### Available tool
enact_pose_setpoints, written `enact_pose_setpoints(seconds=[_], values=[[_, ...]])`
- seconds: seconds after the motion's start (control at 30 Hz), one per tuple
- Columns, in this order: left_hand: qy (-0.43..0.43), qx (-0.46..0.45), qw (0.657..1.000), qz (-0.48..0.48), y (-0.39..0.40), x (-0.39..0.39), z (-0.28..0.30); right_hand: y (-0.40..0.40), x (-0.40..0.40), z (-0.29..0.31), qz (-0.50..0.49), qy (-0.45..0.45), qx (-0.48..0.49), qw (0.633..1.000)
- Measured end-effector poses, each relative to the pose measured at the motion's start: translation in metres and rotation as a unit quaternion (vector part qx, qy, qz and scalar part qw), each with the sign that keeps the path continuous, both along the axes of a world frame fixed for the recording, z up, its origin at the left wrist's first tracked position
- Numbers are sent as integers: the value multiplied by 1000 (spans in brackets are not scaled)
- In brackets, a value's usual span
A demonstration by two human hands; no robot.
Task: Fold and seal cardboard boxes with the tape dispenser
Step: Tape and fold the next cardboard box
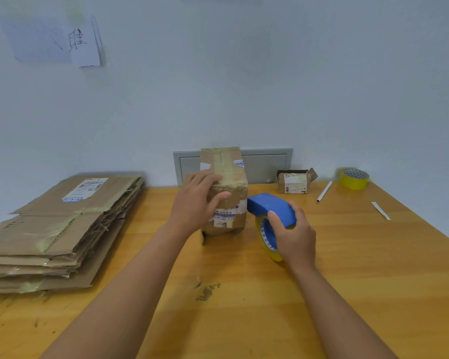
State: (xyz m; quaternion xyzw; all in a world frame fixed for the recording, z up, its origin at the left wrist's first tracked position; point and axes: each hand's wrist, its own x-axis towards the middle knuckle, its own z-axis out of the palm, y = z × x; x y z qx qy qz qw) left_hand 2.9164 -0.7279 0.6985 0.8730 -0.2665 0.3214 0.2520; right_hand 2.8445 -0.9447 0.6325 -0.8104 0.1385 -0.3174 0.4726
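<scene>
Steadying an upright cardboard box (pixel 224 193) with my left hand (pixel 196 203), fingers laid fairly straight across its near face and corner, thumb to the front; pressing, not gripping. The box stands on end on the wooden worktop (pixel 347 255), near the middle, toward the wall.

My right hand (pixel 293 234) is wrapped around the blue tape dispenser (pixel 271 207), fingers curled over the top of the blue guard and thumb on its near side. Its yellow tape roll (pixel 266 235) hangs below my hand. The dispenser's nose sits just beside the box's right face, about touching it; I cannot tell whether tape is actually on the cardboard there.

State of this box: folded into shape, top flaps closed, tape already running along the top seam and banded around the upper body. Old shipping labels show on the front. The bottom edge looks crumpled with a dark gap at the lower left corner; I judge that end may need more tape.

Left of the task, as I read it: a tall stack of flattened cardboard boxes (pixel 62 229) lies at the left side of the worktop, none of them folded up. So most of the job remains.

Also present: a small opened box (pixel 294 182) by the wall at the back right, a spare roll of yellow tape (pixel 354 178) in the far right corner, a white stick (pixel 324 191) and a white paper strip (pixel 380 210) lying near it.
</scene>
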Motion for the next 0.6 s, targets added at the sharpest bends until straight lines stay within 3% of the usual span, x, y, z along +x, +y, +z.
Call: enact_pose_setpoints(seconds=[0.17, 0.23, 0.3, 0.4, 0.6], values=[[-39, -35, 998, 39, 9, -3, -2, 0, 0, -1, 1, 1, -1, 1000], [3, -62, 996, 56, 10, -5, 2, 0, 0, -1, 0, 0, -2, 1000], [47, -75, 996, 17, 14, -5, 5, 0, 1, -1, 0, -1, -4, 1000], [38, -71, 996, -38, 24, -2, 5, 0, 1, -1, 1, -3, -2, 1000], [87, -22, 994, -56, 29, -2, 12, 0, 2, -1, -4, -4, -7, 1000]])
